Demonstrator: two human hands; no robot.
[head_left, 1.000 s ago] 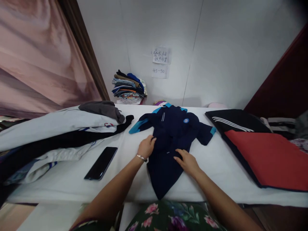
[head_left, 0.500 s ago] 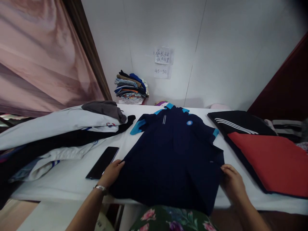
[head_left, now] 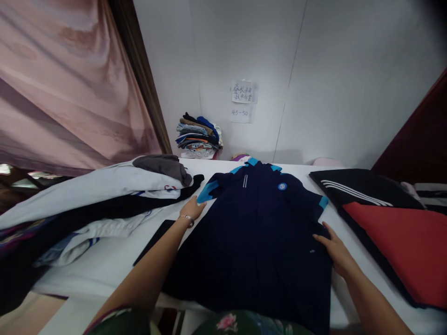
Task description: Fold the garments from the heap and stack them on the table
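A navy jacket (head_left: 258, 242) with light blue collar and sleeve trim lies spread on the white-covered table, a round badge on its chest. Its lower edge hangs over the table's front. My left hand (head_left: 193, 210), a bracelet at its wrist, is at the light blue end of the left-hand sleeve (head_left: 206, 190); its thumb and fingertips look slightly apart. On the jacket's right side edge rests my right hand (head_left: 335, 249), thumb and fingers spread over the fabric. A dark phone (head_left: 153, 242) lies partly hidden behind my left forearm.
Loose garments, including a white one (head_left: 104, 186), are heaped at left. At right lie a folded black garment with white stripes (head_left: 363, 188) and a red one (head_left: 401, 246). A clothes stack (head_left: 199, 137) stands by the wall, left of paper signs (head_left: 243, 100).
My left hand has left the jacket's lower left edge and moved up to the sleeve. The right hand has let go of the side edge's pinch and lies spread there.
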